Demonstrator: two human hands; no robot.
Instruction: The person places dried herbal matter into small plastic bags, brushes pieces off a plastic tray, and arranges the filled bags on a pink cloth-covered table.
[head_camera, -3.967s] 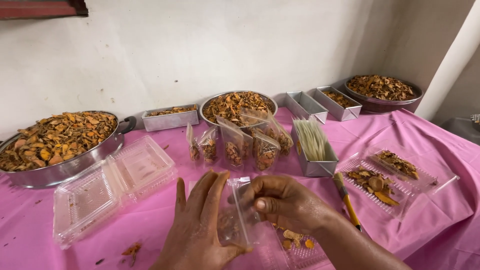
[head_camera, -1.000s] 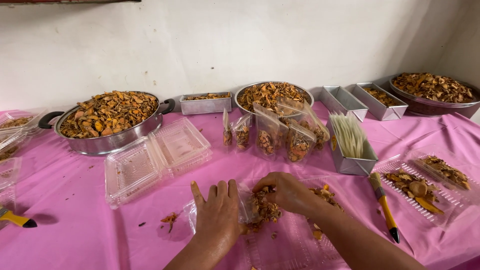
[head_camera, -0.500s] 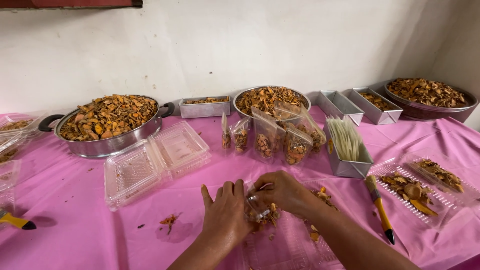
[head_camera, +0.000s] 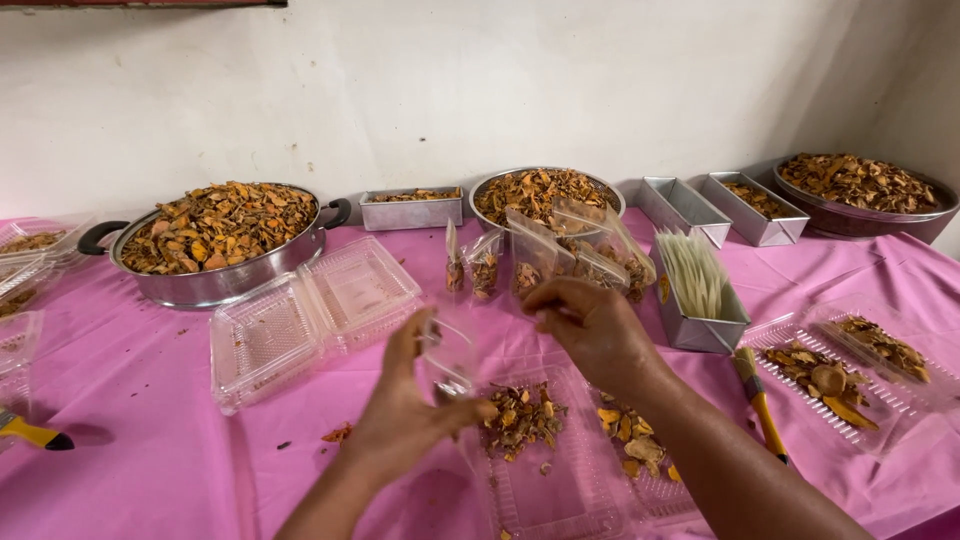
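Pink cloth (head_camera: 130, 400) covers the whole table, white wall behind, and we're looking down at two hands working near the front edge. Left hand (head_camera: 405, 405) pinches a small clear pouch (head_camera: 447, 352) between thumb and fingers, holding it upright, long axis standing up, mouth toward the top. Right hand (head_camera: 590, 330) hovers just beside it on the right, a little higher, fingers curled in close together; whether anything sits in that pinch, I can't tell. So the pouch lies just left of the right hand, and the left hand is the one on it. Directly below both hands, an open clear tray (head_camera: 545, 490) carries a heap of dried orange-brown chips (head_camera: 520, 415). Toward the back edge, filled pouches (head_camera: 560, 255) stand in a cluster, with a big pan (head_camera: 215, 275) of chips at back left. An empty clamshell box (head_camera: 310, 310) lies open left of the hands, a metal tin (head_camera: 700, 320) of pale sticks to the right, a yellow-handled brush (head_camera: 762, 405) beside it.
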